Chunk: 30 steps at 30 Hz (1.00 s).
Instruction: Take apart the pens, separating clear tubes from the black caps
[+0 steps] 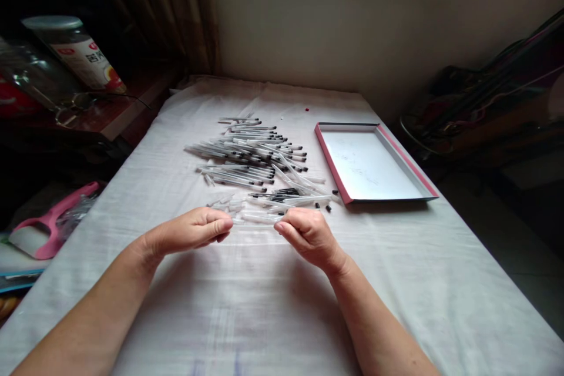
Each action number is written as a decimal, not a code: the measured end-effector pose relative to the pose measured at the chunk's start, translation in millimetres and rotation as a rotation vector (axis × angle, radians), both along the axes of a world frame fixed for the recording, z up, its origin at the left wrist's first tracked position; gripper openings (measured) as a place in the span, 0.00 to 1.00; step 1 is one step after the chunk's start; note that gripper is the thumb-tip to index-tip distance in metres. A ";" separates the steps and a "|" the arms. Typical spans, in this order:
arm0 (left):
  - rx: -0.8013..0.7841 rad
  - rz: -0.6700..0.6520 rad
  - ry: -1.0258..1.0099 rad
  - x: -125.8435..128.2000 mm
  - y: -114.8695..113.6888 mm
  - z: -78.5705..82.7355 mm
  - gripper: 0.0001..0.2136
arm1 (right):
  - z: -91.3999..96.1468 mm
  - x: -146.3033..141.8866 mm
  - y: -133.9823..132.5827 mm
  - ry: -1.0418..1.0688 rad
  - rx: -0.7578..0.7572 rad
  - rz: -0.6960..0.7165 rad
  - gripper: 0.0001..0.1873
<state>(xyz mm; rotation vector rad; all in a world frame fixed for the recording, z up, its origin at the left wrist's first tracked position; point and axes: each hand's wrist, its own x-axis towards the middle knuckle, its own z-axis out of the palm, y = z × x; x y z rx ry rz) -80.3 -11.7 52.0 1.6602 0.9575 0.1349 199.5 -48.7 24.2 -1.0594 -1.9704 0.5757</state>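
Plain wall [308,23] is rising behind a cloth-covered bench [247,305], with a brown curtain [163,6] hanging at the far left and a shallow pink-edged box [379,155] sitting over on the right. Centre stage, a spread of clear pens [240,153] is lying across the bench, most of the dark ends pointing right, and now we're looking at its near edge! Left hand [200,228] and right hand [311,235] are facing each other just this side of the spread, and a clear tube [255,220] is apparently running between them. On the left, thumb and fingers are holding a narrow pinch at one end; on the right, the fingers are curling tightly about the other. See-through plastic is blending with the loose clear pieces [224,201] behind, so I'm not telling you whether one part or two joined ones are spanning that gap; it isn't showing.

Good handling, I'm judging, is coming down to alignment: holding both wrists level, working straight along the tube, never bending thin plastic. Firm pinching near the ends is beating hard squeezing. Black rods [286,192] and little black caps [328,208] are lying close by, so small, slow movements are looking wisest.
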 end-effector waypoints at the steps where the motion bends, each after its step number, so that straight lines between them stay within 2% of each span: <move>1: -0.070 0.047 -0.003 -8.6 4.9 1.3 0.27 | 0.2 5.1 0.3 0.028 0.021 -0.043 0.20; 3: -0.080 0.229 -0.023 -24.7 12.8 1.6 0.28 | -0.9 16.9 1.9 0.110 0.043 -0.189 0.16; 5: 0.031 0.356 0.024 -34.4 17.3 -1.6 0.27 | -5.2 25.4 4.9 0.146 0.056 -0.304 0.13; 7: 0.275 0.399 0.090 -34.7 18.3 -8.8 0.24 | -12.8 26.4 8.5 0.084 0.057 -0.290 0.10; 9: 0.590 0.456 0.209 -28.1 16.7 -19.3 0.21 | -21.9 21.6 11.8 -0.020 0.079 -0.244 0.08; 11: 0.819 0.445 0.313 -19.9 13.5 -30.9 0.19 | -30.1 15.9 14.1 -0.116 0.122 -0.242 0.09; 14: 1.007 0.354 0.367 -12.7 8.3 -43.7 0.17 | -37.1 12.2 15.5 -0.221 0.174 -0.269 0.10; 18: 1.115 0.301 0.394 -12.2 8.5 -46.9 0.16 | -38.7 11.8 15.4 -0.298 0.215 -0.270 0.08; 22: 1.149 0.297 0.458 -6.2 20.7 -43.3 0.13 | -39.7 8.6 14.9 -0.323 0.222 -0.269 0.07; 30: 1.063 0.281 0.751 21.5 46.8 -33.1 0.09 | -40.9 6.8 11.2 -0.278 0.239 -0.277 0.08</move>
